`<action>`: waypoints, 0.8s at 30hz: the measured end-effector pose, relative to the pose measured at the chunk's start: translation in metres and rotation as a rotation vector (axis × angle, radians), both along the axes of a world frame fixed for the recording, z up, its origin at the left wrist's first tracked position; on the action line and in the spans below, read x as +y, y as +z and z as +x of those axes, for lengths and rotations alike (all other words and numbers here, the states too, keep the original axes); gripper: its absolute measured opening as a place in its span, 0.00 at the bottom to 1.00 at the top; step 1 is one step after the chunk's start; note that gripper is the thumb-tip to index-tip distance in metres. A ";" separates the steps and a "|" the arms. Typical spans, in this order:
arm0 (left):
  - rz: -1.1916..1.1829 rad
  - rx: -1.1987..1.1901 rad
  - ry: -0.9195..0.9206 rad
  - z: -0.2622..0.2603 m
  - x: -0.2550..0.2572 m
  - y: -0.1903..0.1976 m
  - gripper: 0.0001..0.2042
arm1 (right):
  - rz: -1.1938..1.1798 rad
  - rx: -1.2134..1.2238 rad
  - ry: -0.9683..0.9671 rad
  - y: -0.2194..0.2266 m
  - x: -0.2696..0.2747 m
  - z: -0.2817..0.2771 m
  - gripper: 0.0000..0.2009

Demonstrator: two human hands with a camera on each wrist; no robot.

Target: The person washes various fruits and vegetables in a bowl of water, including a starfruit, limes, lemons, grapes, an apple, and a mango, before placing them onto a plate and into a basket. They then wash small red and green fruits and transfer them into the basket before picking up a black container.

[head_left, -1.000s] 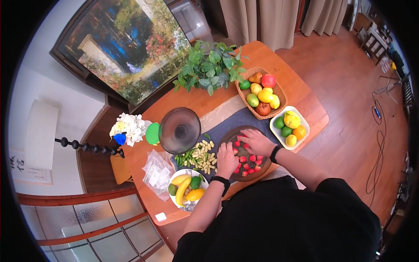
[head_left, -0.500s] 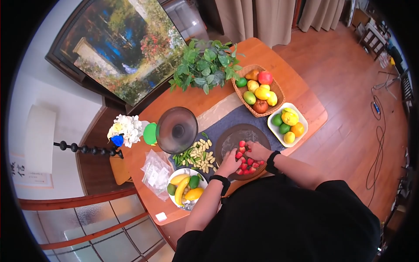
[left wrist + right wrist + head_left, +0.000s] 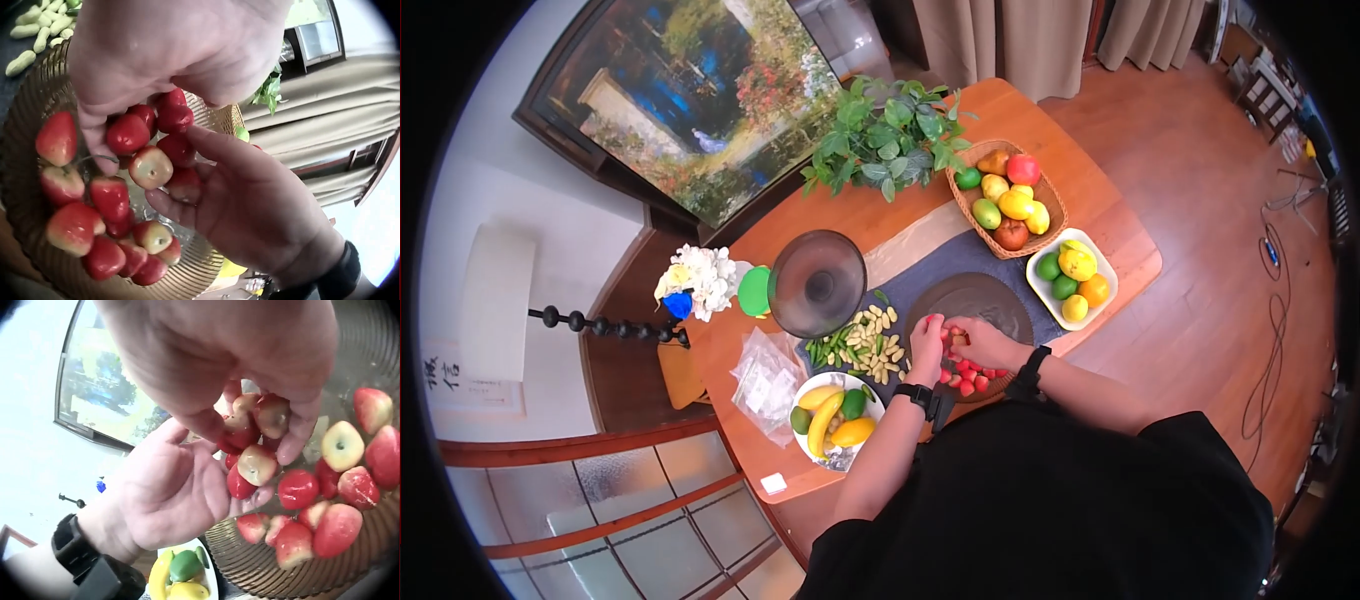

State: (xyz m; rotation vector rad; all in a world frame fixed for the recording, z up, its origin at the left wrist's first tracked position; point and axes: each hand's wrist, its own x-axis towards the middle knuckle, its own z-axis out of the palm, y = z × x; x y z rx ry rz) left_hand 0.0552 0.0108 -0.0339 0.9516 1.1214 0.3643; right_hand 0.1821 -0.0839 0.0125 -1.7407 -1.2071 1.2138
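the small fruits point(image 3: 56, 139) are red, blending to pale yellow at one end; the ribbed bowl point(image 3: 247, 575) is translucent brown. peanuts point(image 3: 870, 335) are cream, the banana point(image 3: 824, 425) bright yellow, its plate point(image 3: 877, 418) white. the table point(image 3: 1090, 195) is orange-brown, its runner point(image 3: 920, 268) navy blue with a beige stretch. flowers point(image 3: 712, 275) show white, yellow and deep blue; the painting point(image 3: 690, 100) mottles blue, green and red; the curtains point(image 3: 1050, 45) are plain beige.

A wooden table point(image 3: 1095, 205) carries a blue cloth point(image 3: 950, 260), a leafy plant point(image 3: 887, 140), a wicker basket point(image 3: 1056, 190), a white plate point(image 3: 830, 379), a plastic bag point(image 3: 765, 392) and a small white square point(image 3: 773, 484).
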 end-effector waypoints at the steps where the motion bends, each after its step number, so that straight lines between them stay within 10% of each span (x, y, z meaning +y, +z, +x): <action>1: 0.039 -0.004 -0.015 -0.001 0.002 0.001 0.14 | 0.029 -0.087 0.012 0.006 -0.001 0.000 0.19; 4: 0.119 -0.015 -0.047 -0.005 0.012 -0.012 0.11 | 0.148 -0.208 0.039 0.005 -0.001 0.010 0.18; 6: 0.731 0.171 -0.292 -0.014 0.021 -0.026 0.11 | 0.238 -0.239 0.054 -0.004 -0.001 0.022 0.18; 9: 0.930 0.180 -0.486 -0.027 0.024 -0.022 0.13 | 0.262 -0.467 0.134 -0.017 0.003 0.036 0.18; 18: 0.808 0.236 -0.651 -0.024 0.006 -0.011 0.16 | -0.034 -0.493 0.237 -0.036 0.001 0.038 0.18; 21: 0.372 0.236 -0.661 -0.023 -0.001 0.002 0.18 | -0.158 -0.364 0.262 -0.042 -0.010 0.033 0.19; 24: 0.557 0.212 -0.622 -0.028 -0.002 -0.059 0.21 | -0.172 -0.179 0.004 -0.069 -0.018 0.020 0.23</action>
